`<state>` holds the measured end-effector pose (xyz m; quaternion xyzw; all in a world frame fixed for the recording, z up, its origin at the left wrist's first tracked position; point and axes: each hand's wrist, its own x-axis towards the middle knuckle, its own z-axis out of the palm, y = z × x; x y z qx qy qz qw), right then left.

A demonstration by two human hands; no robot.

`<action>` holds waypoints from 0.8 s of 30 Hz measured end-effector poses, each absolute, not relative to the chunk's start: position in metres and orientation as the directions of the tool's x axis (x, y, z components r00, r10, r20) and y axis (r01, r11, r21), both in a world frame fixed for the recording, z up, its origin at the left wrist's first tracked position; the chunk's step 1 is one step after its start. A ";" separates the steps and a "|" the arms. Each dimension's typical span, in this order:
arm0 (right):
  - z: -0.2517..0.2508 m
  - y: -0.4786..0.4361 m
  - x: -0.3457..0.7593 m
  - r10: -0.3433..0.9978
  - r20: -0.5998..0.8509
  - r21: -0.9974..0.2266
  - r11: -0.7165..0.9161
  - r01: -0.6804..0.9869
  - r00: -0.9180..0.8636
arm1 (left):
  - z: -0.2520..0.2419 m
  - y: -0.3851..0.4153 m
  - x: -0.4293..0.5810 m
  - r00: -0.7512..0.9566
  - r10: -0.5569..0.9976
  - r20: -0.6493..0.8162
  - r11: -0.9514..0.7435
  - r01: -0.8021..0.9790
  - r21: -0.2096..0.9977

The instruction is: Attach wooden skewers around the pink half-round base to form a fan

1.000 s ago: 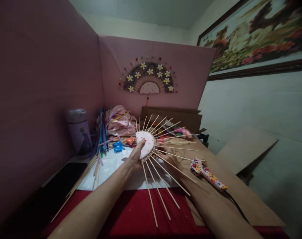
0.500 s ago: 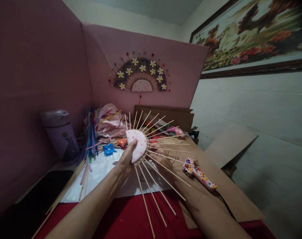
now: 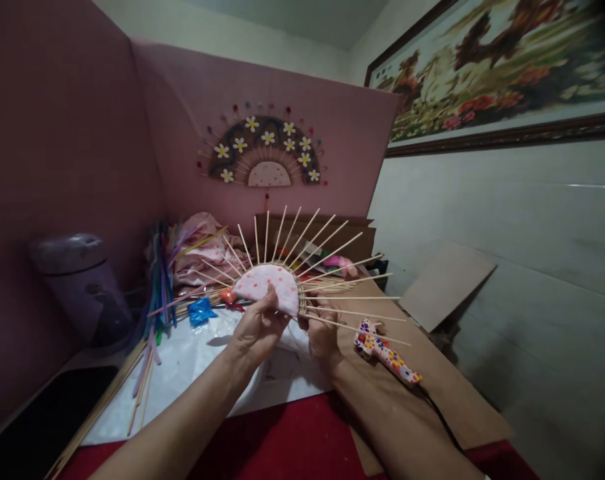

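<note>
A half-round fan (image 3: 262, 281) with a white, pink-spotted padded centre is held up in front of me. Thin wooden sticks (image 3: 327, 230) radiate from its curved edge, and brownish cord (image 3: 301, 293) is woven round their bases. My left hand (image 3: 260, 327) grips the straight lower side, thumb on the padded face and fingers behind. My right hand (image 3: 322, 330) is closed at the fan's lower right corner, partly behind the sticks. What its fingers pinch there is hidden.
A flower-patterned glue gun (image 3: 387, 353) with a black cable lies on cardboard (image 3: 447, 393) at right. Left are pipe cleaners (image 3: 157, 280), a blue packet (image 3: 200, 312), loose sticks (image 3: 102, 407) and a lilac bottle (image 3: 82, 287). A finished flowered fan (image 3: 267, 137) hangs on the pink panel.
The fan has turned anticlockwise, so its straight side now faces down and its sticks point up and right. My right hand has come to its lower right corner. The view has shifted slightly right.
</note>
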<state>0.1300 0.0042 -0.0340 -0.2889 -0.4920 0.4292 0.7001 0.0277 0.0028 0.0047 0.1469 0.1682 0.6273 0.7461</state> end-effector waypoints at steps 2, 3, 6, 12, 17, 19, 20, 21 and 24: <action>-0.030 0.009 0.128 0.913 0.389 -0.815 0.403 -0.416 0.122 | 0.007 0.009 0.029 0.157 0.986 -0.064 0.169 -0.898 0.407; -0.030 0.010 0.129 0.922 0.371 -0.803 0.378 -0.462 0.110 | 0.008 0.011 0.030 0.155 0.986 -0.062 0.167 -0.903 0.397; -0.030 0.011 0.131 0.925 0.368 -0.766 0.362 -0.532 0.099 | 0.012 0.018 0.032 0.160 0.987 -0.024 0.157 -0.914 0.374; -0.032 0.015 0.132 0.914 0.369 -0.747 0.399 -0.531 0.167 | 0.013 0.030 0.038 0.175 0.984 -0.014 0.169 -0.919 0.356; -0.023 0.017 0.136 0.905 0.335 -0.720 0.426 -0.548 0.264 | 0.020 0.039 0.050 0.176 0.984 -0.034 0.176 -0.917 0.357; -0.020 0.017 0.139 0.908 0.310 -0.726 0.417 -0.547 0.281 | 0.023 0.041 0.056 0.179 0.983 -0.045 0.184 -0.919 0.350; -0.018 0.017 0.141 0.910 0.298 -0.723 0.412 -0.554 0.288 | 0.025 0.043 0.059 0.181 0.982 -0.049 0.187 -0.919 0.346; -0.017 0.017 0.142 0.913 0.286 -0.718 0.406 -0.566 0.292 | 0.025 0.044 0.061 0.184 0.982 -0.050 0.190 -0.920 0.343; -0.014 0.017 0.144 0.919 0.260 -0.694 0.391 -0.605 0.295 | 0.025 0.048 0.066 0.199 0.979 -0.033 0.198 -0.919 0.342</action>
